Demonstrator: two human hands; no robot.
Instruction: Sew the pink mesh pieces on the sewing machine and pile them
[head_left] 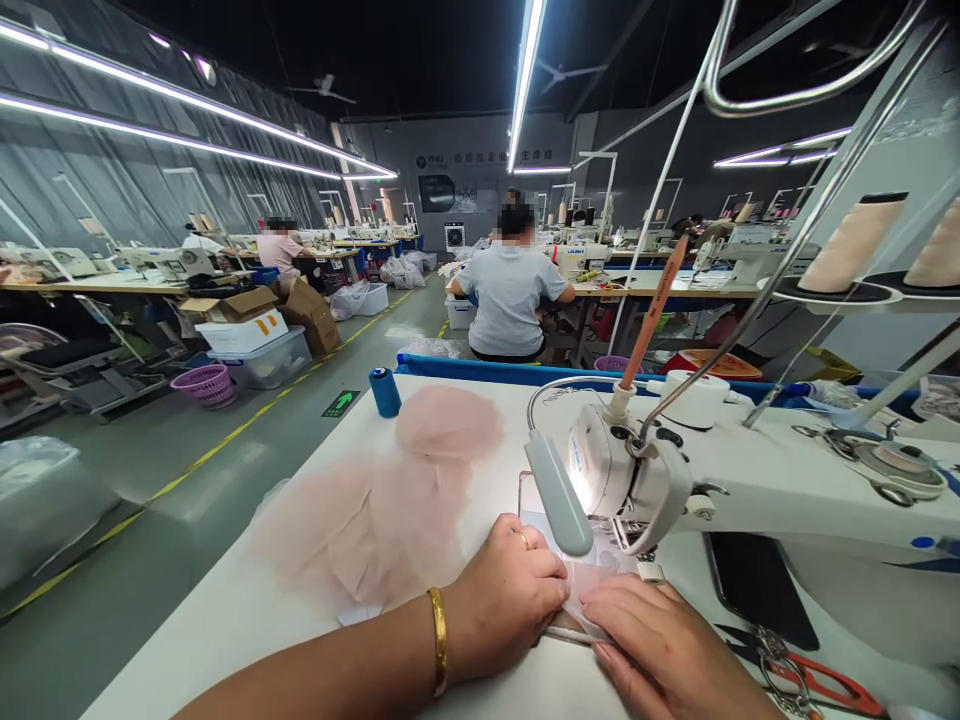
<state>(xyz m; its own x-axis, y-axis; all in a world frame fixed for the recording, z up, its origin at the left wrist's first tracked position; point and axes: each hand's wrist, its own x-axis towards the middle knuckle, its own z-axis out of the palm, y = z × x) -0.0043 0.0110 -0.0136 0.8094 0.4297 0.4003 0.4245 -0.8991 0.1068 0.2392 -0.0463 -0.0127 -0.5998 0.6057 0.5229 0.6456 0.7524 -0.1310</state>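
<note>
My left hand (pixel 517 590), with a ring and a gold bangle (pixel 439 640), rests left of the presser foot with its fingers curled closed on a piece of sheer pale pink fabric (pixel 585 580). Opposite it, my right hand (pixel 660 640) has its fingers together on the same fabric, the thumb below; the fingertips are partly hidden. The fabric lies on the bed of a white sewing machine (pixel 600 460), under a lit grey lamp (pixel 559 500). More sheer pink fabric (pixel 375 520) is spread on the white table (pixel 225 610) to the left.
A blue thread spool (pixel 385 392) stands at the table's far edge. Right of my hands lie a black phone (pixel 761 590) and red-handled scissors (pixel 832 685). A brown pencil (pixel 652 320) stands upright on the machine head. Ahead, a person in a light shirt (pixel 514 295) sits with their back turned.
</note>
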